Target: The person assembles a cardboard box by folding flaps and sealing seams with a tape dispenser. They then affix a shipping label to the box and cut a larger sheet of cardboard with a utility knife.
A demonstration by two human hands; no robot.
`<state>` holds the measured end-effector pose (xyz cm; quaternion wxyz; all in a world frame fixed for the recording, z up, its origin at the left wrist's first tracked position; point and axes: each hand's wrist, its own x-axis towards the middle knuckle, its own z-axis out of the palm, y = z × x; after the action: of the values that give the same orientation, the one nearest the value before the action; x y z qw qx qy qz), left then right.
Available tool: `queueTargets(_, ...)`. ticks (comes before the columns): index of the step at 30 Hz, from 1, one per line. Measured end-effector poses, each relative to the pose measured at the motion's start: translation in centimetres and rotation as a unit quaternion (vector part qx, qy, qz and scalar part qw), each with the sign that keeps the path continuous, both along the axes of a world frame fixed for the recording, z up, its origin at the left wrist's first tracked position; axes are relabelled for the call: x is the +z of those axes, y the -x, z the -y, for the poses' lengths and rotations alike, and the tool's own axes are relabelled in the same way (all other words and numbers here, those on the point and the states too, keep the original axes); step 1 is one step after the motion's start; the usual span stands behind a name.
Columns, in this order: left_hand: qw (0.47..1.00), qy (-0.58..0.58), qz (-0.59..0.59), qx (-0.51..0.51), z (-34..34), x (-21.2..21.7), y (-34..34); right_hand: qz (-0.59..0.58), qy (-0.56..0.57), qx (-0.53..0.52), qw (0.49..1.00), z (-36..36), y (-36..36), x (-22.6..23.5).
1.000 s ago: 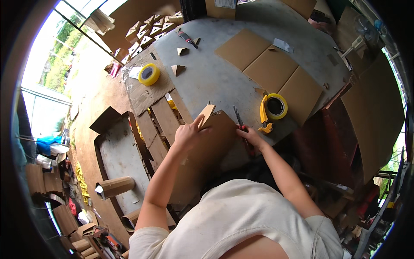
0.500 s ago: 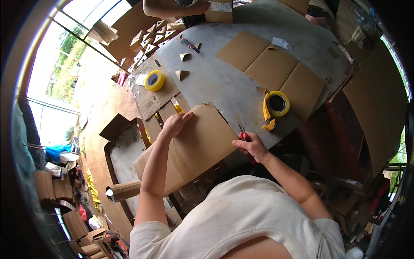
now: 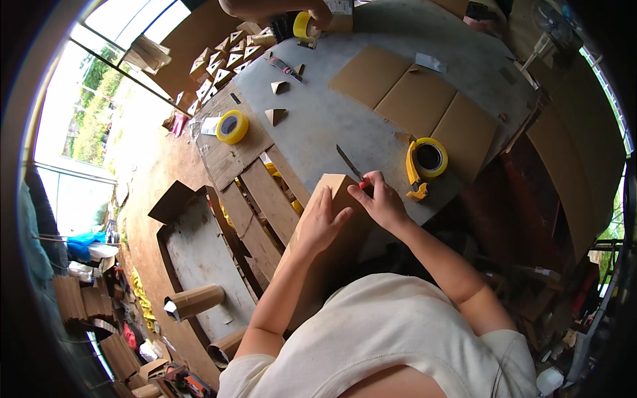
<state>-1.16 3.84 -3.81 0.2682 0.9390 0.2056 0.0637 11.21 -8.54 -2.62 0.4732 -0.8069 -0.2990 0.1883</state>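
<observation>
My left hand [image 3: 322, 224] lies with fingers stretched along a long, folded cardboard box [image 3: 340, 184], which is tilted at the table's near edge. In my right hand [image 3: 383, 204] is a knife [image 3: 347, 161] with a red handle, its dark blade pointing away to the upper left. The right thumb and fingers are closed round the handle, close to the box's far end. To the right of this hand, a yellow tape dispenser [image 3: 417, 178] with a roll of tape rests on the table. The box's underside is hidden.
On the grey table [image 3: 298, 126] lie a flat cardboard sheet [image 3: 415, 99], a yellow tape roll [image 3: 232, 127], a red-handled cutter [image 3: 285, 68] and small cardboard triangles [image 3: 276, 117]. Another person's hand [image 3: 321, 14] holds tape at the far side. Wooden slats [image 3: 272, 199] stand left.
The cardboard has turned and tilted, its narrow end now facing up. My left hand has shifted right and nearer; the right moved slightly up with the knife. The other person's tape has come into view.
</observation>
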Motion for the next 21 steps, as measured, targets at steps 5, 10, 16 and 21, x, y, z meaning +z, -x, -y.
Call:
queueTargets(5, 0.993, 0.044, -0.103, 0.027, -0.5, -0.2, -0.3, 0.086, 0.142, 0.082, 0.983, 2.3, 2.1, 1.9)
queueTargets(10, 0.995, 0.056, -0.078, 0.009, -0.7, 0.5, -0.6, 0.131, 0.225, 0.087, 0.962, -0.7, 3.6, 1.4)
queueTargets(16, 0.996, 0.003, -0.087, 0.011, -0.7, -0.1, -0.7, 0.165, 0.235, 0.078, 0.955, -1.4, 3.4, 0.7)
queueTargets(21, 0.994, -0.029, -0.105, 0.015, -0.8, -0.5, -0.3, 0.13, 0.22, 0.1, 0.962, -1.0, 4.5, 0.3)
